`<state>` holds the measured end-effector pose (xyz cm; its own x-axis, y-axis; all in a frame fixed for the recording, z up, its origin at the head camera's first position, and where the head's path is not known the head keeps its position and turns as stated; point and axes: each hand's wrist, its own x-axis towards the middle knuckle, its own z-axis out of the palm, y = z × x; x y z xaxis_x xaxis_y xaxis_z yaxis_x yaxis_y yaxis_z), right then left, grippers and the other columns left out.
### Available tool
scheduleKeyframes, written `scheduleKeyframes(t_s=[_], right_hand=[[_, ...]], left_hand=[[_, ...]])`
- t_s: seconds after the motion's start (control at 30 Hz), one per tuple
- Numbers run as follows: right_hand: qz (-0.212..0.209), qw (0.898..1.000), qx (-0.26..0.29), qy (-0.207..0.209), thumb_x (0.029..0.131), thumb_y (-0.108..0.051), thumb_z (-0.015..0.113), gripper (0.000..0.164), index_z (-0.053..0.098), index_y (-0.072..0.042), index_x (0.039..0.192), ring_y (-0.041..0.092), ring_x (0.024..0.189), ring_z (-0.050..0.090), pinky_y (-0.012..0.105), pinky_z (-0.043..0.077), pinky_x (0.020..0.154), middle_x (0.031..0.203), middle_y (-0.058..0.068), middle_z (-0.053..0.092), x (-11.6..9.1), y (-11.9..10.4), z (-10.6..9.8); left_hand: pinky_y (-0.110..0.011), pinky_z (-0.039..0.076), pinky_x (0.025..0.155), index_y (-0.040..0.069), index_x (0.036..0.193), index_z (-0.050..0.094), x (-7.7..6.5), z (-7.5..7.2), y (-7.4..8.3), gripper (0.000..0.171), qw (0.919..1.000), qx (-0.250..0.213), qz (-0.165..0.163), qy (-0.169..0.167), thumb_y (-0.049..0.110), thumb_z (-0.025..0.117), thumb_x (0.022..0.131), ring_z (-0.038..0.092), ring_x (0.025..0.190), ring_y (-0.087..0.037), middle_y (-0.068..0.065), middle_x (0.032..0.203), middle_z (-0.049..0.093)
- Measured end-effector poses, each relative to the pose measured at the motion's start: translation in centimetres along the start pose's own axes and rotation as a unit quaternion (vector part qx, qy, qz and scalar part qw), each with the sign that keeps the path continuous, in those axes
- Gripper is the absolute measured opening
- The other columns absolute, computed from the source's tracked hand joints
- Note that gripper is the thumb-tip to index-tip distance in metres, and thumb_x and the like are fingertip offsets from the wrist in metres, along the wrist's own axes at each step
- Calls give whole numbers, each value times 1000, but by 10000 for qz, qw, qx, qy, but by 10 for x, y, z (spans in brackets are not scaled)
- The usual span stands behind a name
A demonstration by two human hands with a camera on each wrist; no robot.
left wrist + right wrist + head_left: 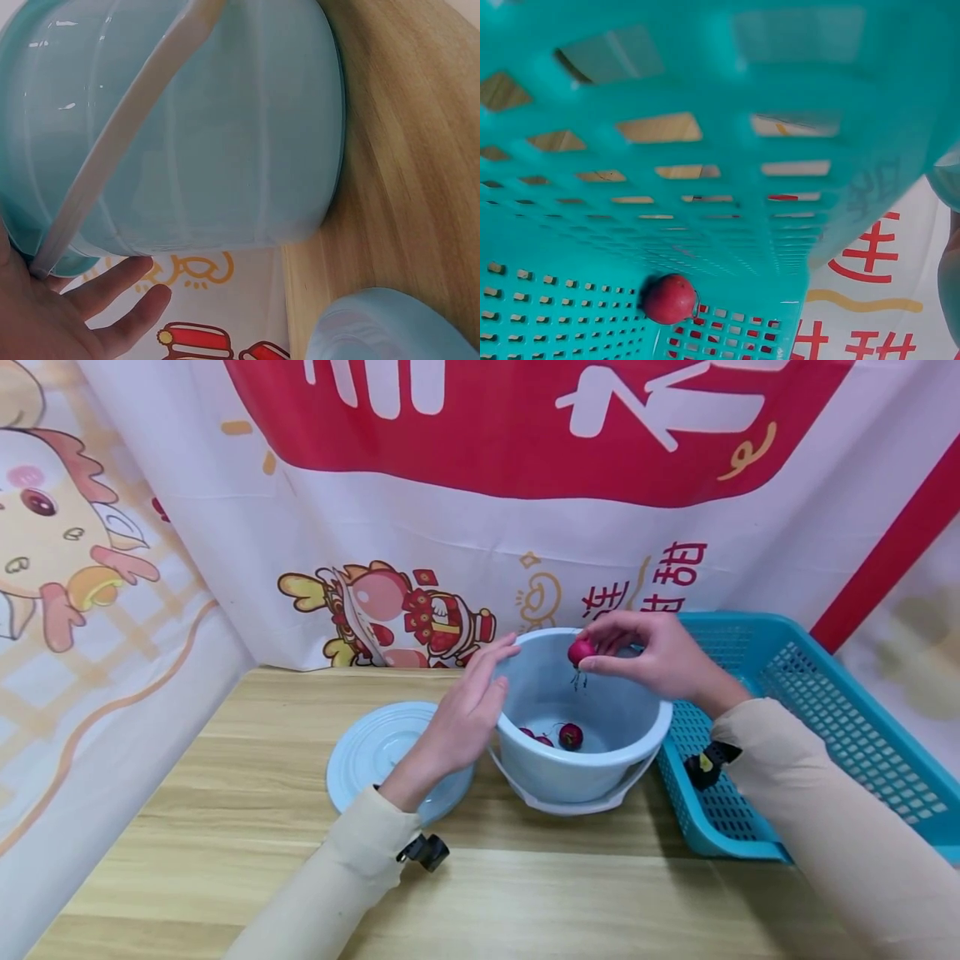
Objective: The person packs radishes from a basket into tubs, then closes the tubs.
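Observation:
A light blue bucket (pixel 585 777) with a pale handle (pixel 112 142) stands on the table, several red radishes (pixel 571 737) at its bottom. My right hand (pixel 648 656) pinches another red radish (pixel 581 651) between thumb and fingers, over the bucket's mouth; thin roots hang from it. Against the left side of the rim rests my left hand (pixel 468 714), its fingers extended. From the left wrist view, those fingers (pixel 124 330) lie beside the rim near the handle's end. A further radish (pixel 669 298) sits in the turquoise basket (pixel 862 718) in the right wrist view.
Left of the bucket, a round light blue lid (pixel 360 760) lies on the wooden table (pixel 225 827), partly under my left arm. The slotted basket stands close to the bucket's right side, with my right forearm across it. A printed cloth (pixel 420 518) hangs behind the table.

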<state>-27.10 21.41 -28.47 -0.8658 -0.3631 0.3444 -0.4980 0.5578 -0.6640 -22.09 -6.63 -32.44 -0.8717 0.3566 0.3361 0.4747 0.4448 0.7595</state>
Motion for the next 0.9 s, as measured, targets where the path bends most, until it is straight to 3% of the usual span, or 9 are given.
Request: scheduleKeyframes(t_s=[0.9], right_hand=[[82, 9996, -100, -247, 86, -24, 89, 43, 77, -22, 127, 23, 101, 67, 27, 59, 80, 122, 3, 76, -1, -3, -1]], left_hand=[[-54, 33, 130, 13, 160, 42, 0, 0, -1, 50, 10000, -67, 61, 34, 22, 35, 112, 28, 163, -17, 9, 175, 29]])
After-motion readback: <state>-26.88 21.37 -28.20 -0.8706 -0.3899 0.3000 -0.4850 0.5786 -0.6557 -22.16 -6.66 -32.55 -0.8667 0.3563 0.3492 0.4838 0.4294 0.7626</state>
